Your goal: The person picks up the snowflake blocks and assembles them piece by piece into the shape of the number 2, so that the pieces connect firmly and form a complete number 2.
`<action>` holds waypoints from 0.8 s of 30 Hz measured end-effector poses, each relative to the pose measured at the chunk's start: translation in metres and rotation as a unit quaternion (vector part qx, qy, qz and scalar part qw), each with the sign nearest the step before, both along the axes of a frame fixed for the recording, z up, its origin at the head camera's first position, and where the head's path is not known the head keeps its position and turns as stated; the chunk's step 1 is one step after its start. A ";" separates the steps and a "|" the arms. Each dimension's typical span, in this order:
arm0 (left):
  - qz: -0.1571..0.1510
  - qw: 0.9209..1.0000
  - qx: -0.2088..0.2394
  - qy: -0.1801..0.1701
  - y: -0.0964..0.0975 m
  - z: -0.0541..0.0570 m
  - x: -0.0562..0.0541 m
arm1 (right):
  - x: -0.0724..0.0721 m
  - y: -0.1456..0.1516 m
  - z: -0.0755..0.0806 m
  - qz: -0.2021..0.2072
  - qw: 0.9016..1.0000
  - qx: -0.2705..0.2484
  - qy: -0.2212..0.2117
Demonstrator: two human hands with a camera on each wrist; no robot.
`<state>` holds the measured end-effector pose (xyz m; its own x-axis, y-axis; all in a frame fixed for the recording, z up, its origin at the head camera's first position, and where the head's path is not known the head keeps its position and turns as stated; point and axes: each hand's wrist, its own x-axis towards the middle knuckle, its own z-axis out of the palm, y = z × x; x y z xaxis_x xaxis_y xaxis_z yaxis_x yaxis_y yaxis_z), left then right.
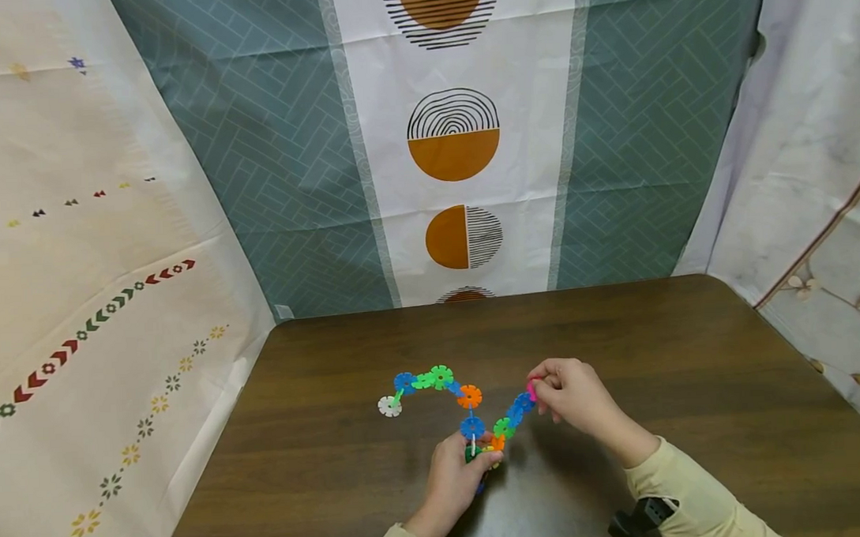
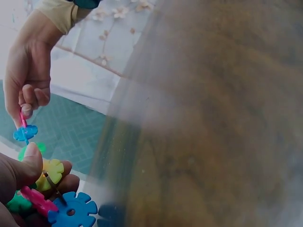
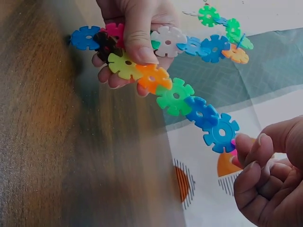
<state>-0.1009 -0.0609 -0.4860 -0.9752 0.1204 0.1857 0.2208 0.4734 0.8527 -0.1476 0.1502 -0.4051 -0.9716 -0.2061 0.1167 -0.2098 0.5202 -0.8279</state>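
Observation:
Colourful notched plastic snowflake discs are slotted together into a long chain. My left hand grips the chain near its middle, thumb over the yellow disc and fingers behind. At the chain's right end, my right hand pinches a pink disc, mostly hidden by the fingertips, right at the edge of a blue disc. The other branch arches up and left past an orange disc to a white disc. Another blue disc sticks out below my left hand.
A brown wooden table lies under both hands. Behind it hangs a green and white patterned cloth, with pale printed cloths on the left and right. A black device is strapped on the right sleeve.

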 end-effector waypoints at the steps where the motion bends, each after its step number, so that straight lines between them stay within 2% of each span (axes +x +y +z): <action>1: 0.000 1.000 0.001 0.001 0.000 0.000 0.000 | 0.000 0.000 -0.001 -0.002 1.000 0.000 0.000; 8: 0.004 1.000 0.018 -0.008 0.001 -0.001 0.000 | -0.001 -0.002 -0.009 -0.021 1.000 -0.019 0.002; 12: 0.007 0.999 0.028 -0.015 0.001 -0.001 -0.001 | 0.001 -0.003 -0.016 -0.045 0.995 -0.086 -0.018; 15: 0.008 0.999 0.031 -0.017 0.002 0.000 -0.002 | 0.001 -0.004 -0.021 -0.049 0.984 -0.164 -0.049; 19: 0.009 0.999 0.034 -0.016 0.003 0.000 -0.001 | 0.001 -0.004 -0.022 -0.040 0.961 -0.247 -0.118; 24: 0.010 0.999 0.037 -0.018 0.003 0.001 -0.001 | 0.002 0.001 -0.022 -0.012 0.943 -0.260 -0.208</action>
